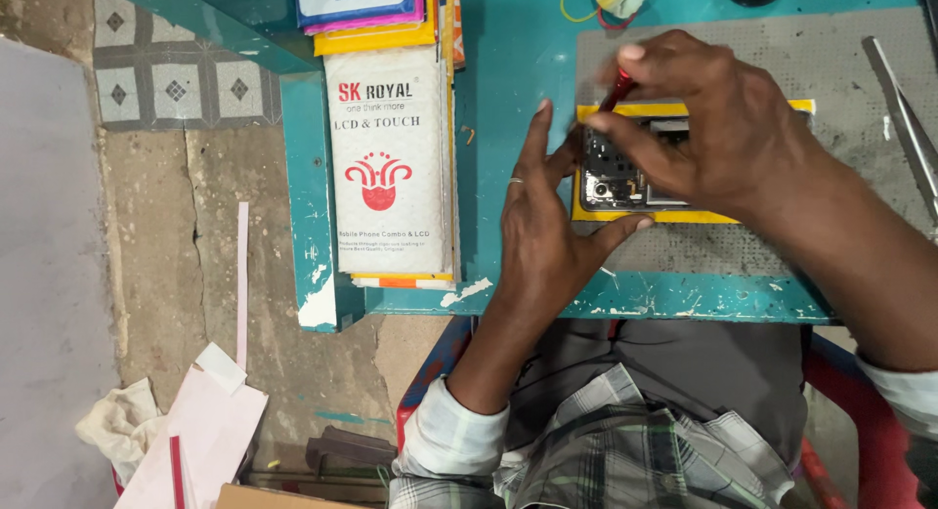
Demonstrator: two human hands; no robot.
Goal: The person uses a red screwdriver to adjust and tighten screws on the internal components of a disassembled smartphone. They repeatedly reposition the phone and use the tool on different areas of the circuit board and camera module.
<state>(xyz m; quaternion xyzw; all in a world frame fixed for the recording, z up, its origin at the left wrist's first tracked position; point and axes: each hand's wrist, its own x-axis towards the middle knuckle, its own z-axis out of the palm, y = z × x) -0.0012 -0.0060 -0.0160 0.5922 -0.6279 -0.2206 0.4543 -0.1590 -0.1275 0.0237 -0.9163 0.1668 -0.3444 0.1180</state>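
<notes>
A: Where's the phone right now?

B: Open, back off, lying on a yellow sheet on the grey mat, near the front edge of the teal counter. The left hand braces its near end, fingers spread and loose, not gripping anything.

A: And the right hand?

B: Its fingers are pinched round a red-handled screwdriver, tip down over the phone's upper corner by the camera. I can't see the tip itself; the hand hides it.

A: What worries you?

B: The left hand only rests there. If the driver slips, I'd guess it could gouge the board or skid the phone toward the counter edge. A loosened screw could also roll off unseen.

A: Anything close by?

B: Tweezers at the mat's right side, and a stack of flat packets just left of the hands.
</notes>
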